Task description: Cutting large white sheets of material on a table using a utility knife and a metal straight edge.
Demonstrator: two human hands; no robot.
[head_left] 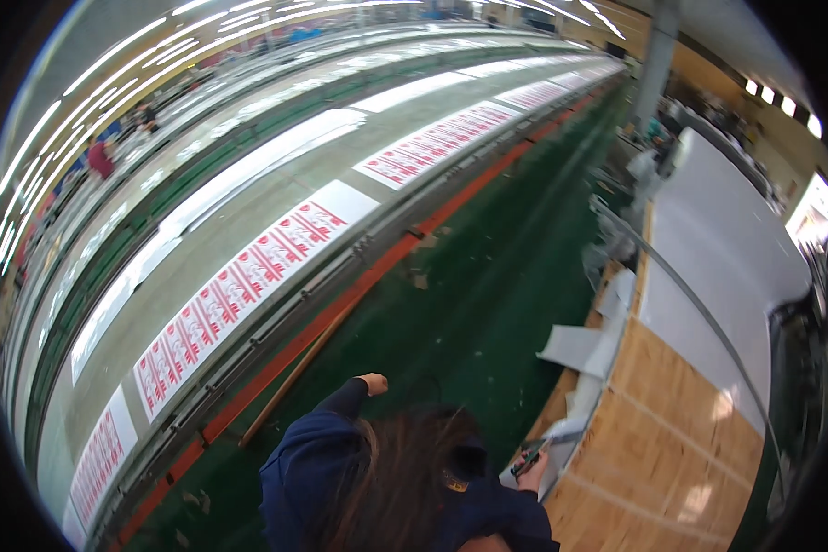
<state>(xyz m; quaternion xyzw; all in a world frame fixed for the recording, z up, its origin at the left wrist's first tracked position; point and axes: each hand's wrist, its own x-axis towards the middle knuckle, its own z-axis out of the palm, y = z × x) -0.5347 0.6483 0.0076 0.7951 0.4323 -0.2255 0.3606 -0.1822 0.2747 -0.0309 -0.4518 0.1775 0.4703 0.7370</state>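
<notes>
My left hand [374, 384], at the end of a dark blue sleeve, hangs over the green floor with its fingers curled in. It touches nothing that I can see. At the left edge of the wooden table, my right hand [532, 472] is closed around a small dark-handled tool [525, 458]. The tool's exact kind is too small to make out. White sheet material [575, 428] lies by that hand along the table's edge. Dark hair covers part of the lower middle.
A long grey table [340, 156] on the left carries white sheets with red print [239, 285]. An orange rail [386, 262] runs along its side, with a wooden strip [299, 368] leaning there. The wooden table [662, 442] at right bears a large white sheet [708, 239]. A grey post [658, 55] stands beyond.
</notes>
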